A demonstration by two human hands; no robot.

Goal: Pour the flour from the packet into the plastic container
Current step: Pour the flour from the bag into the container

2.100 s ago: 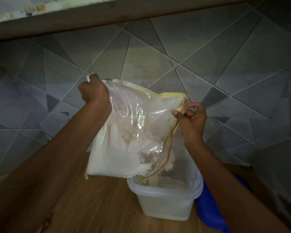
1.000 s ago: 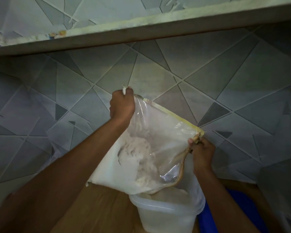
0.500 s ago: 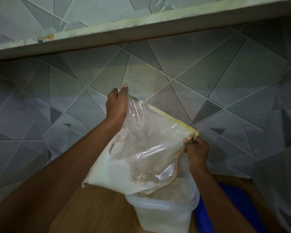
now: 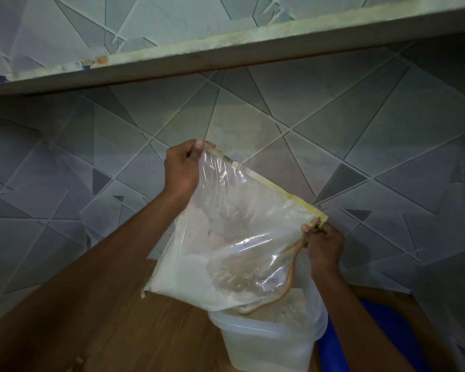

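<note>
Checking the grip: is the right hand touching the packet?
Touching. The head view shows the right hand pinching the packet at its yellow-edged corner.

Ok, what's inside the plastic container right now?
Flour is heaped in the container close to its rim, with the open mouth of the packet drooping in. The packet covers the left part of the opening, and the cloudy wall hides what lies lower down.

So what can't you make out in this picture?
Head view only:
Base of the plastic container: cut off by the bottom edge.
Its mouth: partly covered by the packet.
Blue thing beside it: mostly behind the right arm, unidentifiable.
Fingertips of the right hand: partly hidden by the packet's corner.
</note>
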